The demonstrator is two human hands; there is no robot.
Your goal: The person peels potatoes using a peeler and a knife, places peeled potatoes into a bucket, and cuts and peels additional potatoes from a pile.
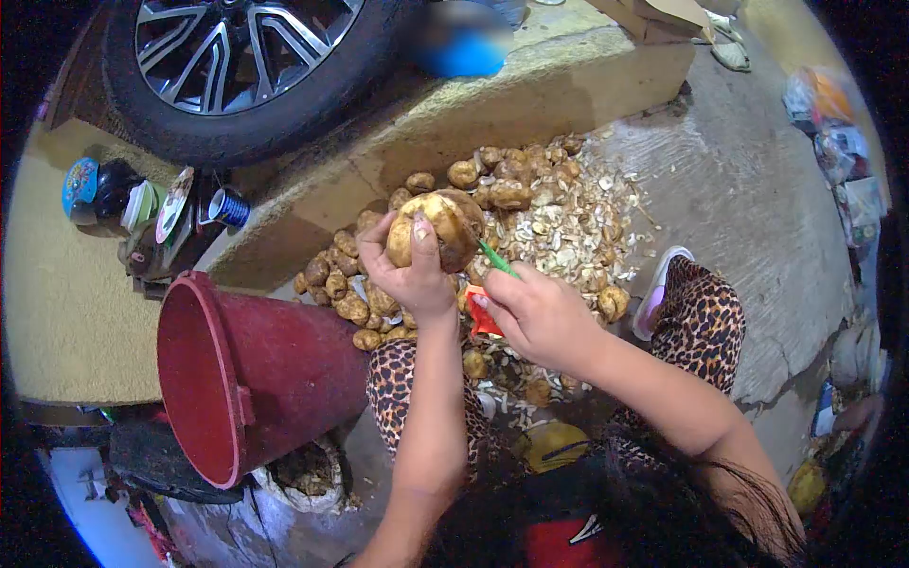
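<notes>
In the head view, the left hand holds up a large, round root vegetable, its grip closed around the lower left of it with the thumb pressed on the near face. The vegetable shows patches of pale yellow flesh and darker brown skin, and is held above the floor, in front of the person. The right hand is clenched around a slim green tool, whose far end points up and left and meets, or nearly meets, the right side of the vegetable; the tip is too small to make out. A bright red piece shows just left of the right hand; whether they touch cannot be told.

Beyond and around the hands, many smaller brown roots lie on the concrete floor along the foot of a ledge, with pale peelings scattered to their right. A dark red bucket leans at the left, its mouth turned leftward, near the person's leopard-print trouser leg. Behind it, a wheel with a black tyre shows at the upper left, and a blue cup is below the tyre. An open whitish sack is just below the bucket.
</notes>
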